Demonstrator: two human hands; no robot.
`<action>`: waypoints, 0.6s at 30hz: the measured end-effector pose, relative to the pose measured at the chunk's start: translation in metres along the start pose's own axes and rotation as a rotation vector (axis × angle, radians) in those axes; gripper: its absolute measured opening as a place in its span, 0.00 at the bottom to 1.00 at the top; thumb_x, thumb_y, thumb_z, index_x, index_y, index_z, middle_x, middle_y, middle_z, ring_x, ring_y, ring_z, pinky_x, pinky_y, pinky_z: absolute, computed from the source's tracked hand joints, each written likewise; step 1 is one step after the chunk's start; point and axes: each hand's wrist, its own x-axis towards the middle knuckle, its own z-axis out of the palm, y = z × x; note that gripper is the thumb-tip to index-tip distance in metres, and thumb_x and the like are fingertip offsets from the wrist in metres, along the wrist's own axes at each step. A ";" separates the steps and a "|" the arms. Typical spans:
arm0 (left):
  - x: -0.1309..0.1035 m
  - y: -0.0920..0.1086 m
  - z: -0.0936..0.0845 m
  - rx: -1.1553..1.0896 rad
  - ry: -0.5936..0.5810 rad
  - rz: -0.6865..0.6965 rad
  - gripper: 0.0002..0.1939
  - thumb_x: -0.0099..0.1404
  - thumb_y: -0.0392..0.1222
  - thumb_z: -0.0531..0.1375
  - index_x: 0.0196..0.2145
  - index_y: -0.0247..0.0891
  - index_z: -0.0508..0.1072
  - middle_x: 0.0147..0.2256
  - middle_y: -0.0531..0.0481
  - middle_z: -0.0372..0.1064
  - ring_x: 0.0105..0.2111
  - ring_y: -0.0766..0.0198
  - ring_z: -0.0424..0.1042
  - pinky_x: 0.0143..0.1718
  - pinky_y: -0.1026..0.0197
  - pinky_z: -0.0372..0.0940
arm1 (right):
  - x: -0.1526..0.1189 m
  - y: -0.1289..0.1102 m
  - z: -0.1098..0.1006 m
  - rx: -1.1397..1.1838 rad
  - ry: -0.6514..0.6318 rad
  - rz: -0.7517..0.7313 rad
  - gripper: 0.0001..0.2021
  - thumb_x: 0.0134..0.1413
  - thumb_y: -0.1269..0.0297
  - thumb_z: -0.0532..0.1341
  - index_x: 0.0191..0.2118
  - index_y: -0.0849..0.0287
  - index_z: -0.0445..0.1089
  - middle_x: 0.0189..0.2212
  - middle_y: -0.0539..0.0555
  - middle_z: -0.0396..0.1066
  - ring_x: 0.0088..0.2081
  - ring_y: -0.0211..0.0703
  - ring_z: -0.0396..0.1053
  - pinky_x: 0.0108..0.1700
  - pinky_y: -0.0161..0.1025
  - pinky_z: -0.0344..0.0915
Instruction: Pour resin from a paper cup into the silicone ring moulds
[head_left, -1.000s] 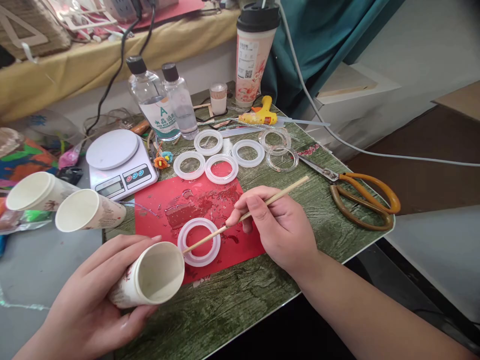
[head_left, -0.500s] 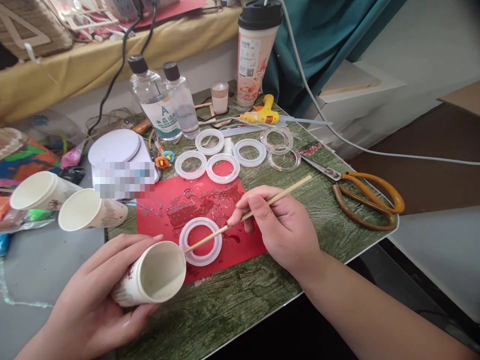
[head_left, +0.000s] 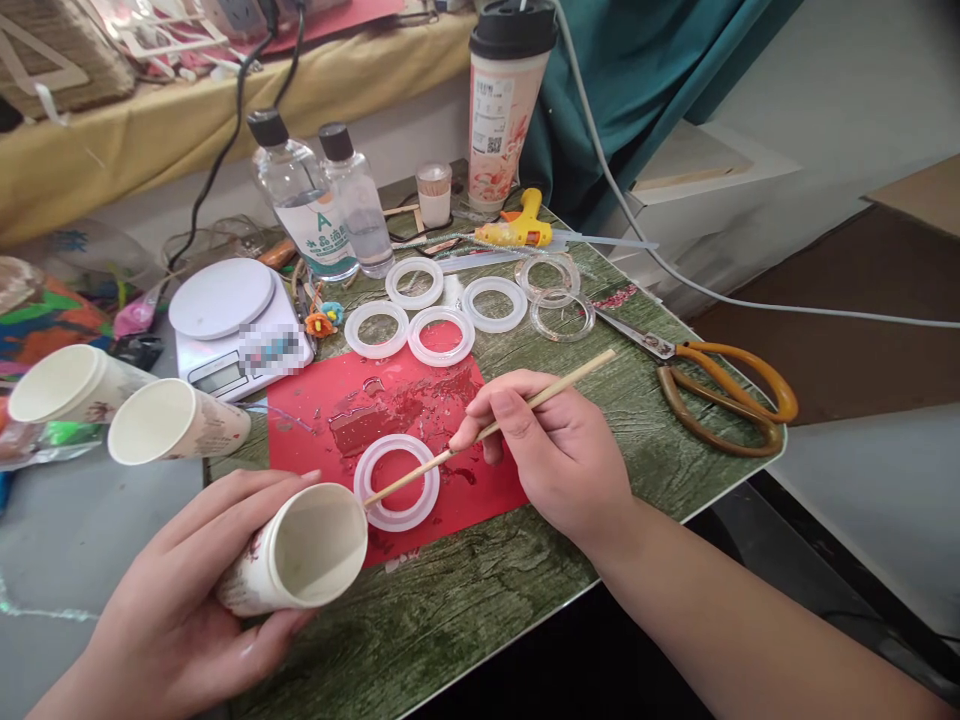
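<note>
Two hands work over the red sheet (head_left: 420, 400). My left hand (head_left: 172, 610) grips a tipped cup (head_left: 296, 550) at the sheet's near edge, nothing visible inside. My right hand (head_left: 562, 450) pinches a stick (head_left: 487, 430), tip at the ring mould (head_left: 397, 482) on the sheet, open mat to the right.

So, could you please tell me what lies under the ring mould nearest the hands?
The ring mould rests on a wet red sheet; red shows through its centre. Beneath its rim is hidden.

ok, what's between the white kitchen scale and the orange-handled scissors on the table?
Head view: a cluster of translucent white silicone ring moulds and two clear rings, between the white kitchen scale and the orange-handled scissors.
</note>
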 end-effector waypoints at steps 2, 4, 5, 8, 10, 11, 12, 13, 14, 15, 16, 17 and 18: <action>0.000 -0.001 0.000 -0.008 0.011 -0.003 0.24 0.71 0.46 0.67 0.64 0.49 0.77 0.49 0.44 0.86 0.42 0.54 0.90 0.45 0.61 0.86 | 0.001 -0.001 0.000 -0.003 -0.001 0.002 0.21 0.84 0.41 0.68 0.44 0.52 0.82 0.34 0.51 0.90 0.26 0.37 0.75 0.31 0.38 0.73; 0.000 -0.001 -0.001 -0.013 0.020 -0.003 0.24 0.71 0.46 0.67 0.64 0.50 0.78 0.49 0.44 0.86 0.42 0.52 0.90 0.44 0.59 0.86 | 0.001 -0.001 0.000 -0.004 -0.004 0.003 0.21 0.84 0.40 0.68 0.43 0.52 0.82 0.34 0.51 0.90 0.26 0.38 0.75 0.32 0.38 0.74; 0.000 -0.001 -0.001 -0.013 0.023 -0.002 0.25 0.71 0.46 0.67 0.64 0.50 0.78 0.49 0.44 0.87 0.42 0.52 0.90 0.44 0.59 0.86 | 0.001 -0.001 0.000 -0.003 -0.007 0.003 0.22 0.83 0.39 0.68 0.43 0.52 0.82 0.34 0.52 0.90 0.27 0.38 0.76 0.32 0.38 0.74; 0.000 -0.001 0.000 -0.011 0.028 0.002 0.24 0.71 0.45 0.68 0.64 0.50 0.79 0.50 0.44 0.87 0.42 0.53 0.90 0.44 0.60 0.86 | 0.001 0.000 0.000 0.003 -0.015 0.015 0.22 0.83 0.39 0.68 0.43 0.52 0.81 0.35 0.53 0.91 0.28 0.40 0.77 0.33 0.39 0.74; 0.000 0.000 0.000 -0.006 0.028 0.005 0.24 0.71 0.46 0.68 0.64 0.50 0.78 0.50 0.45 0.87 0.43 0.54 0.90 0.45 0.61 0.85 | 0.000 0.001 0.000 0.009 -0.017 0.020 0.22 0.84 0.39 0.68 0.43 0.52 0.81 0.36 0.54 0.92 0.29 0.40 0.79 0.34 0.39 0.75; 0.000 0.000 0.000 -0.002 0.027 0.007 0.24 0.71 0.46 0.67 0.64 0.50 0.78 0.50 0.45 0.86 0.43 0.54 0.90 0.46 0.62 0.85 | 0.000 0.001 0.000 0.011 -0.017 0.019 0.22 0.84 0.39 0.68 0.44 0.52 0.81 0.36 0.54 0.92 0.29 0.41 0.79 0.34 0.39 0.75; 0.001 0.000 0.000 0.003 0.024 0.007 0.24 0.71 0.46 0.67 0.63 0.50 0.78 0.50 0.45 0.86 0.43 0.55 0.90 0.46 0.62 0.85 | 0.000 0.001 0.000 0.014 -0.016 0.017 0.21 0.84 0.40 0.68 0.44 0.52 0.81 0.36 0.54 0.92 0.30 0.41 0.80 0.34 0.39 0.75; 0.001 -0.001 0.000 0.008 0.018 0.010 0.24 0.71 0.47 0.67 0.63 0.50 0.78 0.50 0.46 0.86 0.42 0.55 0.90 0.46 0.62 0.85 | 0.000 0.002 0.000 0.015 -0.015 0.013 0.21 0.84 0.40 0.68 0.44 0.52 0.81 0.36 0.54 0.92 0.30 0.41 0.80 0.34 0.39 0.75; 0.002 -0.001 0.000 0.011 0.015 0.011 0.24 0.71 0.47 0.67 0.63 0.50 0.78 0.49 0.46 0.86 0.42 0.55 0.90 0.46 0.63 0.85 | 0.000 0.002 0.000 0.017 -0.015 0.011 0.21 0.84 0.41 0.68 0.44 0.52 0.82 0.36 0.54 0.92 0.30 0.41 0.80 0.34 0.39 0.75; 0.002 -0.001 0.000 0.011 0.013 0.012 0.23 0.71 0.47 0.67 0.63 0.50 0.78 0.49 0.46 0.86 0.42 0.55 0.90 0.46 0.63 0.85 | 0.000 0.002 0.000 0.018 -0.016 0.010 0.20 0.84 0.41 0.68 0.44 0.52 0.82 0.36 0.54 0.92 0.30 0.41 0.80 0.34 0.39 0.75; 0.003 -0.001 -0.001 0.008 0.013 0.013 0.23 0.71 0.47 0.68 0.63 0.50 0.78 0.49 0.46 0.86 0.41 0.55 0.90 0.46 0.62 0.85 | 0.000 0.002 0.000 0.020 -0.017 0.010 0.20 0.84 0.41 0.68 0.44 0.52 0.82 0.36 0.54 0.92 0.30 0.41 0.79 0.34 0.39 0.75; 0.003 -0.001 -0.001 0.003 0.016 0.011 0.23 0.71 0.47 0.68 0.63 0.50 0.78 0.49 0.46 0.86 0.41 0.55 0.90 0.45 0.62 0.85 | 0.000 0.001 0.000 0.021 -0.020 0.011 0.20 0.84 0.41 0.68 0.44 0.52 0.81 0.36 0.54 0.92 0.29 0.40 0.78 0.34 0.39 0.75; 0.004 -0.001 -0.002 -0.003 0.020 0.008 0.24 0.70 0.46 0.68 0.63 0.51 0.78 0.49 0.47 0.87 0.41 0.55 0.90 0.45 0.62 0.85 | 0.001 0.001 0.000 0.022 -0.022 0.013 0.20 0.84 0.41 0.68 0.44 0.52 0.81 0.36 0.54 0.92 0.28 0.40 0.77 0.33 0.39 0.74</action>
